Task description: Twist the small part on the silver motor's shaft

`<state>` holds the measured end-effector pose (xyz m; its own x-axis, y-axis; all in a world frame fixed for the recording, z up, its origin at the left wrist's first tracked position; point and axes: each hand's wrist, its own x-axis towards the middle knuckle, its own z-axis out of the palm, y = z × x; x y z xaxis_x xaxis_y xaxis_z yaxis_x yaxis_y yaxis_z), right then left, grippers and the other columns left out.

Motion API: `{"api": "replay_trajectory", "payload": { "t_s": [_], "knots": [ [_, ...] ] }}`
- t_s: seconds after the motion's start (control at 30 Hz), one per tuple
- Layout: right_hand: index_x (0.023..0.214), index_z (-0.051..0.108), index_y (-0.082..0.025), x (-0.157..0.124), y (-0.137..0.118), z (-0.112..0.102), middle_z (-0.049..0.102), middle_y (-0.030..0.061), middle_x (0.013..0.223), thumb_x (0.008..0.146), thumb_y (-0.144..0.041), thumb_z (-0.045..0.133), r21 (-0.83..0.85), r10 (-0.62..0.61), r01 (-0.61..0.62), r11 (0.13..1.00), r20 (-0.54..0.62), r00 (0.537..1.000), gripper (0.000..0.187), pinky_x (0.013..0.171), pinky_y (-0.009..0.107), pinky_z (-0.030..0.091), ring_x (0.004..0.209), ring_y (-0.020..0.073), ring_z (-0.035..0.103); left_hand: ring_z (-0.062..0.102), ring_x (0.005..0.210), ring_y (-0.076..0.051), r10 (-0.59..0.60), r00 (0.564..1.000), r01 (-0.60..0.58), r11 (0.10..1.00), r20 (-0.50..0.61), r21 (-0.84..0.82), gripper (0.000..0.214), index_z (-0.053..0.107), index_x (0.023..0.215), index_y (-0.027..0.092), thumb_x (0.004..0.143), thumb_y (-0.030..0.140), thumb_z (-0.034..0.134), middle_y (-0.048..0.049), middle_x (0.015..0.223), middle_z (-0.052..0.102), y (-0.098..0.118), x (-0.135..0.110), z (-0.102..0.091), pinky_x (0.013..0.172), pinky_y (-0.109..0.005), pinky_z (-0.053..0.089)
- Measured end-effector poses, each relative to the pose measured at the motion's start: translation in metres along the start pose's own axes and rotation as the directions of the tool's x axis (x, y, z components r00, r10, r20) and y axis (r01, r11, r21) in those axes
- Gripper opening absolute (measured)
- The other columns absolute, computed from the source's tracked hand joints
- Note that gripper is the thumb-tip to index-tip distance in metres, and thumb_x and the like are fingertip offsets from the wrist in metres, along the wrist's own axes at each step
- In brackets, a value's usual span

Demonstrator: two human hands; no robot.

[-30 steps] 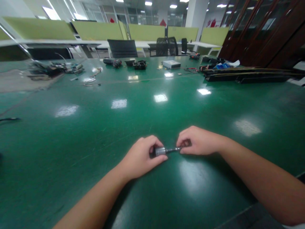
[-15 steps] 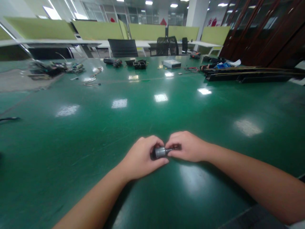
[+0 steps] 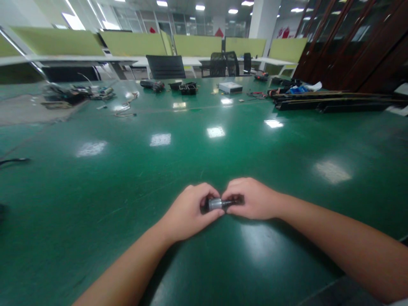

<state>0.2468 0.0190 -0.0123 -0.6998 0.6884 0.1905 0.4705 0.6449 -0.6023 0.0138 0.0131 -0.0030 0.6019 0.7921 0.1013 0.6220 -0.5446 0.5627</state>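
Note:
A small metal cylinder (image 3: pixel 215 203) with a thin dark shaft lies between my hands, low on the green table (image 3: pixel 178 153). My left hand (image 3: pixel 188 212) is closed round the cylinder's left end. My right hand (image 3: pixel 250 197) is closed round the shaft end, its fingers touching the cylinder. Both hands rest on the table and nearly touch each other. Most of the shaft is hidden under my right fingers.
At the far side lie tangled cables and small parts (image 3: pixel 76 92), a dark tool (image 3: pixel 152 85), black boxes (image 3: pixel 187 88), a flat white box (image 3: pixel 230 87) and long dark rails (image 3: pixel 331 102). Office chairs (image 3: pixel 165 66) and green partitions stand beyond.
My right hand has slid left along the shaft until it meets the cylinder, so the exposed shaft is now covered. My left hand has stayed put.

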Motion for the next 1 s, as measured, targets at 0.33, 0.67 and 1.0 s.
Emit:
{"api": "replay_trajectory", "payload": {
  "t_s": [0.33,0.67,1.0],
  "knots": [
    [0.099,0.074,-0.018,-0.0005,-0.0007,0.0003,0.069,0.0032,0.087,0.081,-0.019,0.072,0.039,0.046,-0.046,0.998,-0.005,0.999,0.018,0.073,0.027,0.048,0.078,0.0152,0.063,0.06,0.074,-0.018,-0.01,1.0,0.01,1.0,0.006,-0.01,0.022,0.068,0.098,0.024,0.081,0.037,0.073,0.0009,0.084,0.068,-0.0017,-0.0016,0.0003,0.068,-0.03,0.042],
    [0.098,0.074,-0.017,-0.001,0.0012,-0.0005,0.07,0.005,0.09,0.084,-0.021,0.07,-0.004,-0.029,0.029,1.0,-0.007,1.0,0.015,0.078,0.03,0.047,0.084,0.0177,0.063,0.061,0.075,-0.018,0.01,1.0,-0.01,1.0,-0.002,-0.005,0.021,0.068,0.098,0.024,0.081,0.034,0.075,0.0013,0.086,0.068,-0.001,-0.0002,0.0007,0.069,-0.03,0.042],
    [0.097,0.073,-0.017,-0.0003,0.0015,-0.0003,0.069,0.0036,0.09,0.083,-0.018,0.07,-0.016,-0.004,0.004,1.0,0.005,1.0,0.014,0.077,0.028,0.046,0.083,0.0161,0.062,0.062,0.078,-0.019,0.008,1.0,-0.008,1.0,0.004,0.002,0.022,0.068,0.099,0.024,0.082,0.036,0.075,0.0008,0.088,0.069,-0.0016,-0.0003,0.0005,0.073,-0.032,0.042]
  ]
}}
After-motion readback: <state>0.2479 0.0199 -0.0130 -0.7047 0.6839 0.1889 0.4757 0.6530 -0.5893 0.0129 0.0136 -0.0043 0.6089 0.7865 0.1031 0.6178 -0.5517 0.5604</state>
